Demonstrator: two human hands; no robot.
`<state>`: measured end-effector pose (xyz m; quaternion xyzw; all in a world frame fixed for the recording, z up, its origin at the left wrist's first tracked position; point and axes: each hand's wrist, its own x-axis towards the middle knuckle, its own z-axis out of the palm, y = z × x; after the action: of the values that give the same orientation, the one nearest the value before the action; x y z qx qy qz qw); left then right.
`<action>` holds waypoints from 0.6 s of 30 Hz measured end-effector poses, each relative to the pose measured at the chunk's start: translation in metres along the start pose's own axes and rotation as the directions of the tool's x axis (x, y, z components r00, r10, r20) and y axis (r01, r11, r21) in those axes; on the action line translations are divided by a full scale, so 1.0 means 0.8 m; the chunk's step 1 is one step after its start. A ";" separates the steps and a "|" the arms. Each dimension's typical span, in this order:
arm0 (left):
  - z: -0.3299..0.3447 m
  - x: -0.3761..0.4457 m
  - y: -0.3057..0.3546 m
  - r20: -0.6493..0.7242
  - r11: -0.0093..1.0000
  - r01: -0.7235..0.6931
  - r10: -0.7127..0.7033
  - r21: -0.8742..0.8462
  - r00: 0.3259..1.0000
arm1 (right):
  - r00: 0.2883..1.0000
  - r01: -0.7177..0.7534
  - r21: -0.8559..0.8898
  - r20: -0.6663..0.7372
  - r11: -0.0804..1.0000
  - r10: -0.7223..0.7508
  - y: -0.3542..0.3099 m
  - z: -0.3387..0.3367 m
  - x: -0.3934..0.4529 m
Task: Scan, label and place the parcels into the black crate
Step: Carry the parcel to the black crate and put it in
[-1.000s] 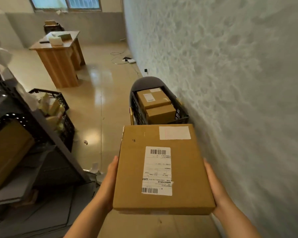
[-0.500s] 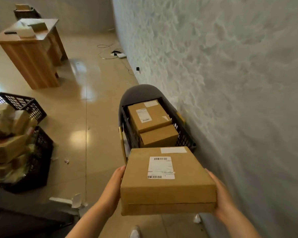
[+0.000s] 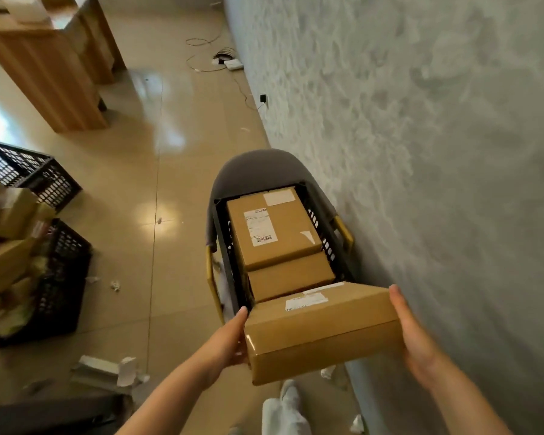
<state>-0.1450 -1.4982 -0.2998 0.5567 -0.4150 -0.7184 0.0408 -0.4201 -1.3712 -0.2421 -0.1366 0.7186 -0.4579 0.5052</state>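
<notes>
Left hand (image 3: 230, 339) flat against the left end of the parcel (image 3: 322, 332), fingers straight. Right hand (image 3: 410, 334) the same on the right end, palm pressed in. No curl round an edge that I can see; I'm clamping it between two palms.

Parcel sits lower centre of frame, far edge tipped down, nosing over the near rim of the black crate (image 3: 223, 271). Whether it touches that rim I can't tell. White label (image 3: 307, 302) faces up.

Crate is centre frame, on a grey chair (image 3: 255, 167) hard against the wall (image 3: 421, 152). Two boxes inside: labelled box (image 3: 272, 227) on top, plain box (image 3: 291, 279) nearer me, partly under it.

Handling, my read: stiff corrugated, smooth faces, probably light to moderate. A palm clamp relies on friction only, so it could slip as it tilts. Better hold: fingers under the bottom edges at the short ends. Free room in the crate looks tight.

Spare crates (image 3: 44, 252) with cartons at left, wooden worktop (image 3: 44, 64) upper left.
</notes>
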 end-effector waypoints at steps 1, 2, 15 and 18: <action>0.003 0.011 0.002 -0.009 0.999 0.030 -0.030 -0.012 1.000 | 0.999 -0.025 -0.018 0.032 1.000 0.026 -0.007 -0.006 0.016; 0.006 0.019 0.003 -0.018 0.998 0.050 -0.051 -0.031 0.999 | 0.997 -0.050 -0.022 0.061 0.998 0.052 -0.014 -0.008 0.026; 0.055 0.124 -0.015 -0.234 0.950 0.249 -0.289 -0.187 0.928 | 0.971 -0.170 -0.534 0.053 0.828 0.233 0.051 0.017 0.214; 0.065 0.144 -0.028 -0.255 0.964 0.254 -0.265 -0.073 0.930 | 0.981 -0.128 -0.675 0.019 0.727 0.191 0.067 0.030 0.236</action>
<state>-0.2226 -1.5152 -0.4003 0.6960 -0.3146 -0.6453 0.0109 -0.4710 -1.4789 -0.4000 -0.2665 0.8214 -0.1175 0.4903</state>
